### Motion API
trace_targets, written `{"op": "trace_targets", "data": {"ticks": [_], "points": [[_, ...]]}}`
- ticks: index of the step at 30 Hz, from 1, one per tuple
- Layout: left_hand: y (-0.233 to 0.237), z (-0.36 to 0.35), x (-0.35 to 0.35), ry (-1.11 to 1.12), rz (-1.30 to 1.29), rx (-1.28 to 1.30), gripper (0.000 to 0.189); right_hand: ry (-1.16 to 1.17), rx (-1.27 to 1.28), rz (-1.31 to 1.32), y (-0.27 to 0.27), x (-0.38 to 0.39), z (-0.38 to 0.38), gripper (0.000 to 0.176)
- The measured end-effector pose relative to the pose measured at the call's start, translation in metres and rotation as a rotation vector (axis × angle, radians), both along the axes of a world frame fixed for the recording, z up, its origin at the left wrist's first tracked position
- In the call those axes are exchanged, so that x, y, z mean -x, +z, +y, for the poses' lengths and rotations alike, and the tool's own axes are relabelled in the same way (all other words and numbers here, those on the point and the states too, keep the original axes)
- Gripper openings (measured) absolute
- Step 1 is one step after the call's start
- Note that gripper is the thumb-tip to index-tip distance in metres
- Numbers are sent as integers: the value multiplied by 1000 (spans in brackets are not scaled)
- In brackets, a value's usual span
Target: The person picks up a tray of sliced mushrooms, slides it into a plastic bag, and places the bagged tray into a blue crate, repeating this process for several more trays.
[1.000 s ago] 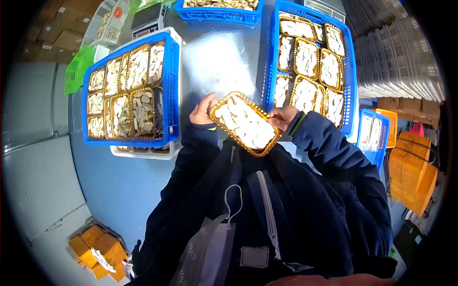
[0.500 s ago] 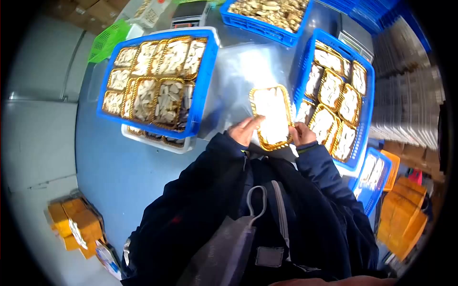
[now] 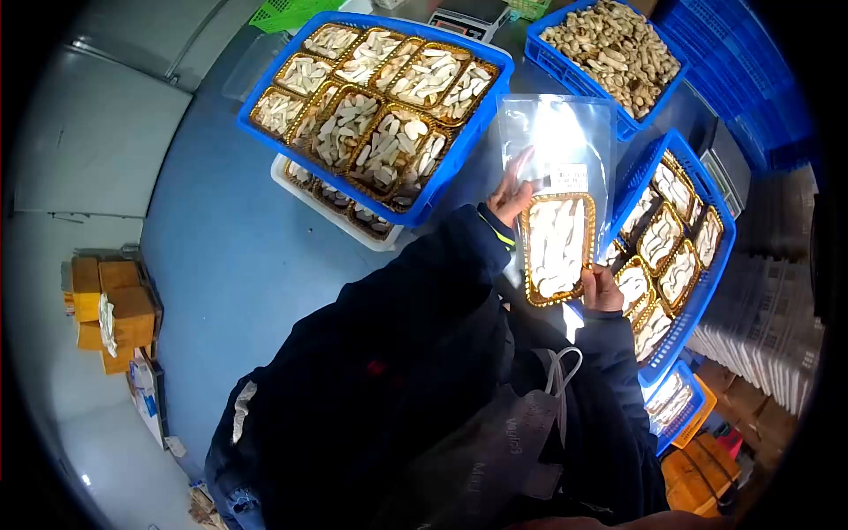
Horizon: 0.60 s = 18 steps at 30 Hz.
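Observation:
A gold-rimmed tray (image 3: pixel 558 252) of pale, elongated mushroom slices is held up in front of my body. Its upper part overlaps a clear plastic bag (image 3: pixel 519 113), which carries a white barcode label (image 3: pixel 568 178) just above the tray. My left hand (image 3: pixel 512 196) grips the bag's left side, thumb by the tray's upper left corner. At the lower right rim, my right hand (image 3: pixel 601 288) pinches the tray. Beside that hand, a blue basket (image 3: pixel 678 331) contains several similar filled trays.
To the left, a large blue crate (image 3: pixel 340 187) of filled trays is stacked on a white crate (image 3: pixel 291 181). Whole mushrooms fill a blue basket (image 3: pixel 541 55) at the back. Scales (image 3: pixel 464 25) stand behind. Cardboard boxes (image 3: pixel 119 309) are on the floor at left.
The view has turned, shifting the crates. Both hands still hold the tray and bag area; my left hand has moved from the tray's left side up to the bag's edge beside its upper corner.

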<state>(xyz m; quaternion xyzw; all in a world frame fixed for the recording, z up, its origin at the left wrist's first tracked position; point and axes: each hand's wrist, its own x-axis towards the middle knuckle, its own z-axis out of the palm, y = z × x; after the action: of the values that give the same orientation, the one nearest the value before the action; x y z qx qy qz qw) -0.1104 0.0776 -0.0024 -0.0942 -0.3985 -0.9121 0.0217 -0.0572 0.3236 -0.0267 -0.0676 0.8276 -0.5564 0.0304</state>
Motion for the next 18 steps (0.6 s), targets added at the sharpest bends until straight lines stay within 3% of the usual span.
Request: {"op": "trace_targets", "data": {"ticks": [1,5,6,8,9,12,14,16,18], "points": [[-2,5,-4,13,-99,-51,52,-12,20,-19,-5,1,0,16],[-3,14,-19,-225,-149,-229,55,-72,129,-30,-13,5,-2,10],[-11,14,-22,-307,-171,-245,56,-100,50,-151,-9,4,2,10],[-22,13,-24,-462,-204,-272,58,-118,144,-97,-14,4,0,20],[-13,16,-25,-430,-268,-303,61,-151,289,-350,-3,3,-1,21],[-13,20,-18,-396,-245,-343,62,-164,430,-368,3,-4,-1,27],[-27,18,-11,-436,-237,-357,62,-124,505,-571,4,-18,5,28],[-26,16,-14,-496,-292,-338,63,-83,558,-652,13,-30,1,21],[-24,13,-18,-580,-349,-311,63,-215,597,-531,9,-34,-2,15]]}}
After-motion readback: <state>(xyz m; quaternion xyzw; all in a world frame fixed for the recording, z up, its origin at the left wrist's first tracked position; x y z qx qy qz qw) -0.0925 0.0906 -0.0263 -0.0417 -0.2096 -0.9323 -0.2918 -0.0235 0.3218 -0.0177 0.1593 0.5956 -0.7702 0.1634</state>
